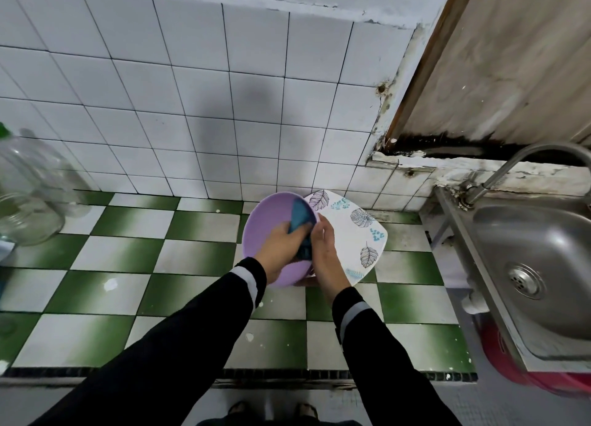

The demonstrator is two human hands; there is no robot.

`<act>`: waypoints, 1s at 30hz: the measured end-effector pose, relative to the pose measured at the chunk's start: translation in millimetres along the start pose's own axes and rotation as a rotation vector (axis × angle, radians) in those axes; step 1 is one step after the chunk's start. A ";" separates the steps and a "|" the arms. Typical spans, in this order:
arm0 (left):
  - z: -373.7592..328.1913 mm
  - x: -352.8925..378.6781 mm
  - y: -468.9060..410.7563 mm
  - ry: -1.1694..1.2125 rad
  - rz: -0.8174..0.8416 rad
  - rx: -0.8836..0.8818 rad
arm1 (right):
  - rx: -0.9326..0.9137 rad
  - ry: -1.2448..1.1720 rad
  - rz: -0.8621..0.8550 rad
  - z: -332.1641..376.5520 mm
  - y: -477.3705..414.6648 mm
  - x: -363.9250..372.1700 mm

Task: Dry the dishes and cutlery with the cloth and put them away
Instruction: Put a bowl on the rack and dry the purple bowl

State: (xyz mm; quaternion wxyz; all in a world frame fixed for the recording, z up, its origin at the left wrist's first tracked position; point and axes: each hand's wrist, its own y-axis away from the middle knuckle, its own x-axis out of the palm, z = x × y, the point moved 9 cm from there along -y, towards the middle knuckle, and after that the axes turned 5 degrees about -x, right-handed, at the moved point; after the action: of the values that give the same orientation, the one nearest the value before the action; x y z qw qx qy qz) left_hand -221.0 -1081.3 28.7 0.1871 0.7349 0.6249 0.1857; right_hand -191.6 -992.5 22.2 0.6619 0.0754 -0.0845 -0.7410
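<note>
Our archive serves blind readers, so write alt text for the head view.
The left hand presses a blue cloth inside a purple bowl; the right hand holds its rim. A leafy plate lies behind, sink at right.

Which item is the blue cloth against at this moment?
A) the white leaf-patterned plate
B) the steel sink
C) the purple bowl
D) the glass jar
C: the left hand holds the blue cloth against the inside of the purple bowl, and the right hand has a grip on its rim.
</note>
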 end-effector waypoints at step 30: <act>-1.3 -45.8 -5.4 -0.681 -0.320 0.498 | -0.005 -0.031 0.149 -5.1 14.1 2.1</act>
State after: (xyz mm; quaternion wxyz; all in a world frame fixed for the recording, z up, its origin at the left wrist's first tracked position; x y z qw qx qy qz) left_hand -233.1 -1125.7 25.3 0.2259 0.6708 0.6591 -0.2540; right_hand -177.1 -996.3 20.4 0.7139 0.0557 -0.0982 -0.6910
